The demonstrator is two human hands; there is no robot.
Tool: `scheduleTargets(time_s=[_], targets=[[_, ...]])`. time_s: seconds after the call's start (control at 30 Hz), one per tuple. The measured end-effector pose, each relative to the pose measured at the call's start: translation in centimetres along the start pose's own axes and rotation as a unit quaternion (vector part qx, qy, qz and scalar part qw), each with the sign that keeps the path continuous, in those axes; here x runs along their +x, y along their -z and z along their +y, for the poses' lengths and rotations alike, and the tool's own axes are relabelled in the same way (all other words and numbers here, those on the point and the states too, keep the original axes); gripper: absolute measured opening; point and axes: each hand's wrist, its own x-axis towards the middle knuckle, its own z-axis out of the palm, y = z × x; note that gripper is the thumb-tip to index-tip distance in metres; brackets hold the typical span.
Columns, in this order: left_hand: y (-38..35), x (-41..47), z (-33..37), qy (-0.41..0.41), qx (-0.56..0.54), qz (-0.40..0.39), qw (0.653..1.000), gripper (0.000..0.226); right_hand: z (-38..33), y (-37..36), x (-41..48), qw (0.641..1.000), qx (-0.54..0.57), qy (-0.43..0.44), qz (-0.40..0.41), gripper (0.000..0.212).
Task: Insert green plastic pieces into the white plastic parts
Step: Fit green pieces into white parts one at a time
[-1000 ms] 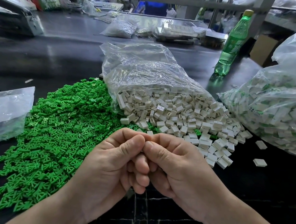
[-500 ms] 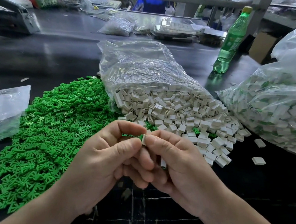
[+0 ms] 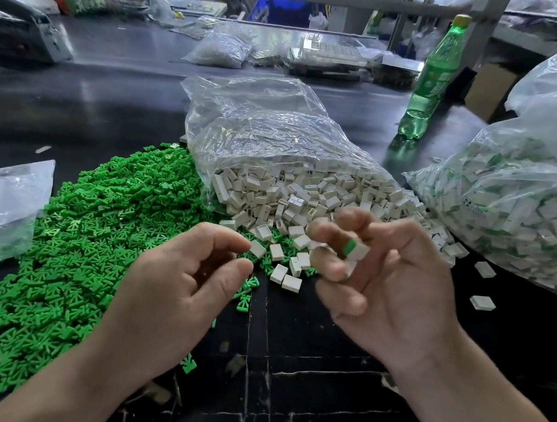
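— Green plastic pieces (image 3: 95, 243) lie in a broad heap on the dark tabletop (image 3: 305, 368), at nine o'clock from the hands. Where are the white plastic parts (image 3: 305, 206)?

— At twelve o'clock, spilling from the mouth of a clear bag (image 3: 262, 123) lying on its side. A few loose ones touch the edge of the green heap.

— What do the hands hold?

— The right hand (image 3: 395, 292), blurred by motion, has curled fingers and pinches a filled part (image 3: 355, 249): a white block with green showing at one end. Another scrap of white shows just below it in the same hand, too blurred to describe. The left hand (image 3: 184, 280), at nine o'clock from the right and apart from it, has loosely curled fingers, thumb near forefinger, and appears to hold nothing.

— So what matters now?

— Probably checking the part and setting it aside. The green looks seated, but blur hides whether it sits flush; a thumb press would settle that. It then belongs with the second bag (image 3: 529, 202) at three o'clock, which shows white mixed with green, away from the unfilled parts so nothing is handled twice. The free left hand is well placed to take a single green piece from the heap's near edge.
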Motion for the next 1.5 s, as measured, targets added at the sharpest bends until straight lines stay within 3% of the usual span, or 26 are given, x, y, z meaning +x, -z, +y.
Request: scheduleTargets(time_s=[0.07, 0.1, 0.13, 0.2, 0.23, 0.27, 0.37, 0.43, 0.53, 0.7, 0.9, 0.97, 1.0, 1.1, 1.13, 1.2, 1.3, 1.4, 1.5], targets=[[0.0, 0.1, -0.5, 0.008, 0.091, -0.045, 0.995, 0.027, -1.2, 0.4, 0.1, 0.994, -0.084, 0.006, 0.073, 0.009], [-0.1, 0.1, -0.7, 0.004, 0.142, -0.067, 0.988, 0.035, -1.5, 0.6, 0.1, 0.976, -0.190, 0.003, 0.109, 0.009], [-0.2, 0.1, -0.7, 0.000, 0.188, -0.085, 0.978, 0.043, -1.6, 0.8, -0.1, 0.928, -0.346, -0.001, 0.140, 0.012], [-0.3, 0.0, -0.8, 0.006, 0.263, -0.112, 0.958, 0.055, -1.0, 0.9, -0.5, 0.742, -0.648, 0.013, 0.171, 0.013], [-0.4, -0.1, -0.8, 0.012, 0.283, -0.127, 0.951, 0.058, -0.4, 0.9, -0.6, 0.660, -0.734, 0.020, 0.160, 0.020], [-0.6, -0.1, -0.8, 0.016, 0.293, -0.139, 0.946, 0.060, 0.1, 0.7, -0.6, 0.602, -0.787, 0.014, 0.138, 0.029], [-0.9, 0.0, -0.7, 0.013, 0.302, -0.150, 0.941, 0.044, 1.9, 0.5, 0.2, 0.457, -0.886, -0.027, 0.073, 0.045], [-0.9, 0.1, -0.6, 0.003, 0.300, -0.144, 0.943, 0.025, 2.2, 0.7, 0.5, 0.437, -0.897, -0.035, 0.059, 0.043], [-1.0, 0.1, -0.8, -0.013, 0.304, -0.146, 0.941, 0.011, 2.0, 0.8, 0.6, 0.442, -0.895, -0.025, 0.049, 0.036], [-0.8, 0.0, -1.0, -0.039, 0.275, -0.165, 0.946, 0.027, 1.9, 1.0, 0.4, 0.438, -0.897, -0.023, 0.061, 0.037], [-0.9, 0.2, -0.8, -0.064, 0.251, -0.182, 0.949, 0.013, 2.2, 1.0, 0.5, 0.441, -0.896, 0.001, 0.048, 0.022], [-0.9, 0.2, -0.9, -0.055, 0.236, -0.173, 0.955, 0.016, 2.1, 1.2, 0.2, 0.503, -0.861, 0.012, 0.068, 0.020], [-1.0, 0.2, -0.9, -0.059, 0.234, -0.170, 0.955, 0.016, 2.0, 1.2, 0.1, 0.566, -0.820, 0.010, 0.091, 0.018], [-1.0, 0.4, -0.5, -0.067, 0.243, -0.176, 0.951, 0.022, 1.7, 0.8, 0.2, 0.827, -0.544, -0.057, 0.134, 0.014], [-1.0, 0.4, -0.4, -0.071, 0.243, -0.179, 0.951, 0.025, 1.7, 0.8, 0.3, 0.876, -0.457, -0.081, 0.130, 0.013], [-0.9, 0.4, -0.3, -0.079, 0.237, -0.182, 0.951, 0.028, 1.7, 0.8, 0.4, 0.915, -0.370, -0.107, 0.120, 0.013], [-0.8, 0.2, -0.6, -0.054, 0.214, -0.136, 0.966, 0.023, 1.5, 0.8, 0.5, 0.937, -0.309, -0.136, 0.092, 0.014], [-0.7, 0.1, -0.4, 0.051, 0.073, -0.067, 0.994, 0.016, 1.4, 0.8, 0.5, 0.954, -0.252, -0.146, 0.077, 0.014], [-0.9, 0.2, -0.4, 0.115, -0.077, -0.034, 0.990, 0.013, 1.3, 0.8, 0.4, 0.967, -0.191, -0.152, 0.072, 0.026]])
